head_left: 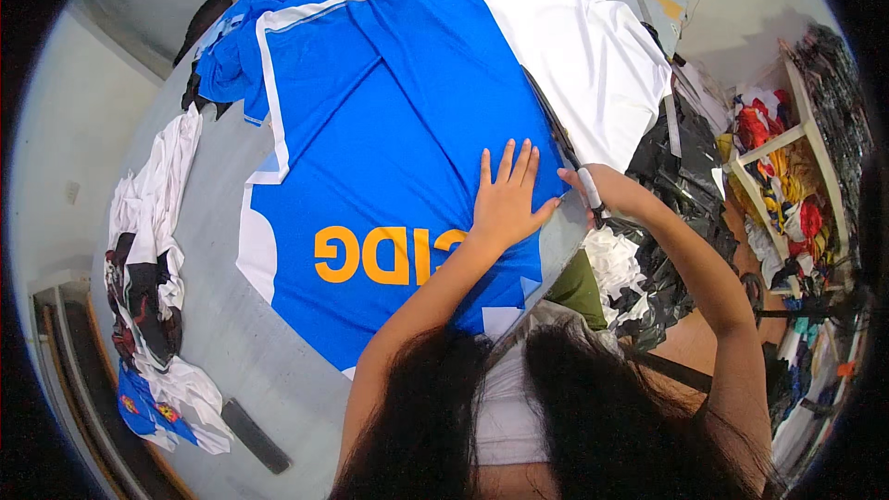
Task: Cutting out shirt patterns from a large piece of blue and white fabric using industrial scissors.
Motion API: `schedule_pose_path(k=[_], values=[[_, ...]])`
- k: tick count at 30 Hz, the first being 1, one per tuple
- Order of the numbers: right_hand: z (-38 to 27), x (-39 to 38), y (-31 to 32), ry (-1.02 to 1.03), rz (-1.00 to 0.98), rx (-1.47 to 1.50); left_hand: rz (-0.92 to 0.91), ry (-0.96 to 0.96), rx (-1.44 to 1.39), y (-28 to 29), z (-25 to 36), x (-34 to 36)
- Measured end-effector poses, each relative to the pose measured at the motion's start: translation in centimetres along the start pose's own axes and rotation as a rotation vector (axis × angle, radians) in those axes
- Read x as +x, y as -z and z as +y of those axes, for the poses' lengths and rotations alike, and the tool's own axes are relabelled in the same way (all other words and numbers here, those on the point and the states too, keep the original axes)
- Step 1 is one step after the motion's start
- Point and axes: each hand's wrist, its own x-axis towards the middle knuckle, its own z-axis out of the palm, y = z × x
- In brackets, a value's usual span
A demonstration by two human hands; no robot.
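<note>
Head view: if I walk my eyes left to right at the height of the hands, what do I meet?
White cloth, blue cloth, left hand, right hand, black plastic, shelf.

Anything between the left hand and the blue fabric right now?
Nothing visible: the left hand appears to rest directly on the blue fabric, near the right edge. The right hand, holding a white-and-black item, is beside that edge rather than between them.
</note>
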Motion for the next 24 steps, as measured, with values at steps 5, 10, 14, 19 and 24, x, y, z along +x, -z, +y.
schedule_pose_path(k=[5,10,14,19,24], values=[[-0.3,1.2,1.1,-0.096,-0.080,0.039,0.001,-0.006,0.009,-0.3,-0.1,0.0],[-1.6,2.8,2.0,-0.112,-0.111,0.077,-0.017,-0.004,-0.001,0.0,0.0,0.1],[-1.1,4.2,2.3,-0.126,-0.094,0.065,-0.013,-0.004,-0.011,0.1,-0.1,0.3],[0.4,5.1,2.7,0.114,-0.132,-0.149,-0.005,-0.011,-0.002,0.2,0.0,0.1],[-2.1,5.2,3.0,-0.136,-0.144,0.100,-0.014,-0.005,-0.002,0.2,0.1,-0.1]])
